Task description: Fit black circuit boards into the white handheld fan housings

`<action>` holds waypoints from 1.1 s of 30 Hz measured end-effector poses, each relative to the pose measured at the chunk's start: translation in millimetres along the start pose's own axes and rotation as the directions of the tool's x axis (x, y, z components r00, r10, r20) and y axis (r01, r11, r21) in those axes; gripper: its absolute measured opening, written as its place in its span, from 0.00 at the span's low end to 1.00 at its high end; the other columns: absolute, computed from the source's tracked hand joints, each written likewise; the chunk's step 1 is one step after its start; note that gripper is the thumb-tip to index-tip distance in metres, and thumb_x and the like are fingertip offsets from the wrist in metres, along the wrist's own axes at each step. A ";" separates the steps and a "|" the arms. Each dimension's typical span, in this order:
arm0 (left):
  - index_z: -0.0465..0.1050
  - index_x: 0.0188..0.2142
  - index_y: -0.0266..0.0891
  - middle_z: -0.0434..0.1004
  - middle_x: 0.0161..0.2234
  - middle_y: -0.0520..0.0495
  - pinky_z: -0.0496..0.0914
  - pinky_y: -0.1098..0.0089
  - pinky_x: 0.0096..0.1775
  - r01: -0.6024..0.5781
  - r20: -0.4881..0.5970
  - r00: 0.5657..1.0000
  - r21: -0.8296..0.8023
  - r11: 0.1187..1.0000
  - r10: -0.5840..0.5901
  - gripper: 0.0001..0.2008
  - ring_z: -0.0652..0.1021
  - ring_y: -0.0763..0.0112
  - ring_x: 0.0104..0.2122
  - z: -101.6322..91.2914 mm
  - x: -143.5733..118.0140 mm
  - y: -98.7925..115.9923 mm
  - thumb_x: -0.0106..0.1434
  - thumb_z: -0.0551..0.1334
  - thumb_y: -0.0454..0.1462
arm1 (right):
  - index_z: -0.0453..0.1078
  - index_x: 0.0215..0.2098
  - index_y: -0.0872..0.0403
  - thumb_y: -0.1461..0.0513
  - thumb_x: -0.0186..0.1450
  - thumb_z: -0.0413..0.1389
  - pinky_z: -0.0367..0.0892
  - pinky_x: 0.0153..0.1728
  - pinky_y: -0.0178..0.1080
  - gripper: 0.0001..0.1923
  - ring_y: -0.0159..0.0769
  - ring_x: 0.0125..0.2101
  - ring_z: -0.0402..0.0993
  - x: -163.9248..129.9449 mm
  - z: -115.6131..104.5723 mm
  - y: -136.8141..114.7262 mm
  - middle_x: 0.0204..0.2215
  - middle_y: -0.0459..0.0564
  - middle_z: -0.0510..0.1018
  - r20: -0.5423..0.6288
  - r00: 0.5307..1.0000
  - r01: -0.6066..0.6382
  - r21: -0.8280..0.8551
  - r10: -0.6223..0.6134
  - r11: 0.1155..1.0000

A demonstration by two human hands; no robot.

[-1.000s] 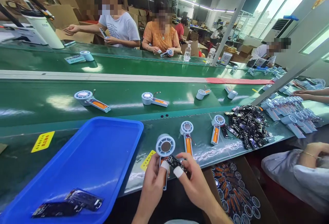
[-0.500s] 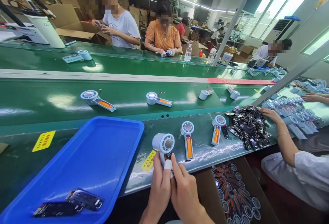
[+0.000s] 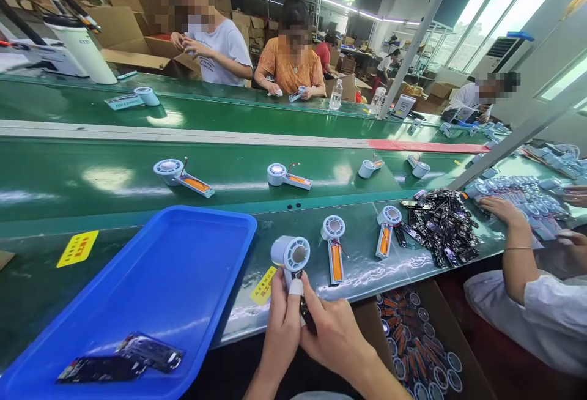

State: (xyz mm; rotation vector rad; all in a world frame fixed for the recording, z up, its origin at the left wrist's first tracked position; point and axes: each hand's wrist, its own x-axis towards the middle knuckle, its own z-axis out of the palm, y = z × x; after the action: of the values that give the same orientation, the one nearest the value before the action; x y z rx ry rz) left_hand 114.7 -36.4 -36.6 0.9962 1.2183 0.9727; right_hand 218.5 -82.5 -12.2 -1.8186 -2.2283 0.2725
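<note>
A pale blue handheld fan (image 3: 290, 253) is held up at the bench's front edge, its round head away from me. My left hand (image 3: 280, 311) wraps its handle from the left, a white cover on the thumb. From the right, my right hand (image 3: 332, 326) closes its fingers on a dark circuit board (image 3: 306, 314) at the handle; the contact between board and handle is partly hidden. To the right lie two more fans, a nearer one (image 3: 334, 247) and a farther one (image 3: 388, 232), with orange strips in their open handles.
A blue tray (image 3: 151, 277) holds dark boards (image 3: 151, 351). A heap of boards (image 3: 443, 225) lies right, near a co-worker's hand (image 3: 504, 210). Several fans, including one (image 3: 169, 170), lie on the green conveyor (image 3: 229, 198). Below the bench, a box holds fan parts (image 3: 419, 342).
My right hand has shifted and turned at the handle, and more of the dark board shows. Fans on the near belt have moved slightly right. The co-worker's hand at right has left the board heap.
</note>
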 end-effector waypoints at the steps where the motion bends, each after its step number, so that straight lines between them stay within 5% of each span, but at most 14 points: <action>1: 0.62 0.59 0.44 0.65 0.65 0.39 0.55 0.53 0.67 -0.002 0.006 1.000 0.004 1.000 0.002 0.23 0.61 0.54 0.68 -0.7 1.0 0.1 0.67 0.56 0.48 | 0.47 0.72 0.68 0.65 0.62 0.50 0.74 0.27 0.40 0.40 0.45 0.29 0.81 0.8 -1.7 0.2 0.37 0.59 0.84 0.015 1.000 -0.002 0.000 0.002 1.000; 7: 0.68 0.53 0.42 0.73 0.58 0.37 0.57 0.53 0.65 0.012 0.010 1.000 0.009 1.000 -0.013 0.23 0.66 0.53 0.65 -4.9 4.6 -1.1 0.66 0.56 0.52 | 0.45 0.72 0.65 0.67 0.64 0.50 0.74 0.31 0.40 0.40 0.45 0.33 0.80 -0.2 -9.3 -8.9 0.42 0.60 0.82 0.081 0.996 -0.014 -0.114 0.023 0.993; 11: 0.68 0.53 0.42 0.79 0.52 0.39 0.61 0.53 0.62 0.042 0.087 0.995 -0.037 0.998 -0.039 0.24 0.74 0.54 0.58 -5.3 7.7 -2.0 0.65 0.56 0.54 | 0.39 0.73 0.64 0.68 0.63 0.50 0.77 0.37 0.43 0.42 0.48 0.39 0.79 0.8 8.3 -13.2 0.48 0.65 0.78 -0.078 0.994 -0.084 -0.161 0.072 0.983; 14: 0.69 0.53 0.42 0.80 0.51 0.39 0.62 0.52 0.62 0.079 0.133 0.988 -0.017 0.997 -0.076 0.23 0.76 0.54 0.56 -2.2 11.1 1.7 0.65 0.57 0.52 | 0.34 0.73 0.64 0.70 0.65 0.46 0.77 0.34 0.42 0.41 0.45 0.35 0.79 3.6 28.0 -8.0 0.42 0.62 0.79 -0.211 0.974 -0.111 -0.113 0.086 0.987; 17: 0.74 0.51 0.41 0.79 0.53 0.37 0.64 0.52 0.60 -0.035 0.152 0.988 0.120 0.992 0.016 0.21 0.75 0.51 0.56 -5.3 13.3 14.6 0.63 0.58 0.47 | 0.33 0.73 0.62 0.70 0.69 0.42 0.76 0.29 0.40 0.37 0.43 0.31 0.78 8.0 39.7 2.5 0.35 0.57 0.78 -0.294 0.949 -0.137 -0.050 0.117 0.989; 20: 0.79 0.45 0.45 0.82 0.48 0.39 0.66 0.54 0.56 -0.202 0.132 0.977 0.305 0.931 0.169 0.15 0.78 0.50 0.51 -30.4 13.3 35.3 0.62 0.58 0.43 | 0.35 0.73 0.61 0.66 0.73 0.40 0.76 0.28 0.41 0.33 0.45 0.30 0.78 16.8 42.4 13.8 0.34 0.56 0.77 -0.339 0.924 -0.206 -0.055 0.175 0.977; 23: 0.80 0.42 0.45 0.81 0.40 0.38 0.68 0.54 0.50 -0.209 -0.103 0.921 0.682 0.701 0.375 0.15 0.77 0.50 0.43 -77.2 4.8 56.5 0.62 0.56 0.39 | 0.37 0.73 0.59 0.66 0.72 0.40 0.76 0.28 0.41 0.33 0.48 0.35 0.79 24.7 40.8 20.8 0.40 0.61 0.77 -0.356 0.917 -0.241 -0.139 0.179 0.960; 26: 0.78 0.44 0.35 0.78 0.39 0.29 0.70 0.49 0.43 0.109 -0.189 0.868 0.975 0.195 0.460 0.21 0.76 0.43 0.40 -123.1 -6.3 67.6 0.66 0.48 0.39 | 0.41 0.73 0.55 0.66 0.72 0.43 0.76 0.30 0.41 0.33 0.48 0.40 0.79 24.9 36.9 21.7 0.49 0.65 0.74 -0.368 0.915 -0.264 -0.234 0.166 0.936; 28: 0.78 0.38 0.31 0.77 0.35 0.26 0.70 0.48 0.38 0.311 -0.287 0.871 0.950 0.005 0.398 0.26 0.76 0.38 0.39 -143.0 -8.1 67.0 0.68 0.45 0.44 | 0.46 0.72 0.54 0.64 0.72 0.45 0.76 0.30 0.40 0.31 0.47 0.39 0.79 21.4 31.6 20.8 0.50 0.64 0.73 -0.347 0.922 -0.268 -0.243 0.174 0.933; 30: 0.78 0.33 0.31 0.77 0.33 0.24 0.70 0.49 0.36 0.377 -0.348 0.885 0.925 -0.039 0.310 0.29 0.78 0.36 0.38 -155.0 -4.2 62.4 0.68 0.44 0.47 | 0.51 0.70 0.54 0.62 0.71 0.47 0.75 0.27 0.39 0.30 0.46 0.37 0.79 16.3 22.1 21.5 0.49 0.63 0.74 -0.301 0.934 -0.254 -0.189 0.190 0.949; 33: 0.76 0.31 0.36 0.79 0.31 0.28 0.70 0.53 0.34 0.344 -0.347 0.914 0.938 0.050 0.209 0.24 0.79 0.39 0.35 -171.1 9.7 53.9 0.66 0.47 0.49 | 0.57 0.68 0.56 0.60 0.72 0.46 0.74 0.29 0.39 0.26 0.46 0.39 0.79 8.5 -1.6 32.0 0.49 0.62 0.75 -0.283 0.931 -0.253 -0.037 0.232 0.967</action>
State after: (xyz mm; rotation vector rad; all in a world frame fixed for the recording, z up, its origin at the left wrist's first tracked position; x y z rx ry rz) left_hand -57.4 0.8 -0.7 1.8509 2.4443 -0.0363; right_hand 247.2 -67.7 -19.6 -2.0316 -1.8488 -0.0206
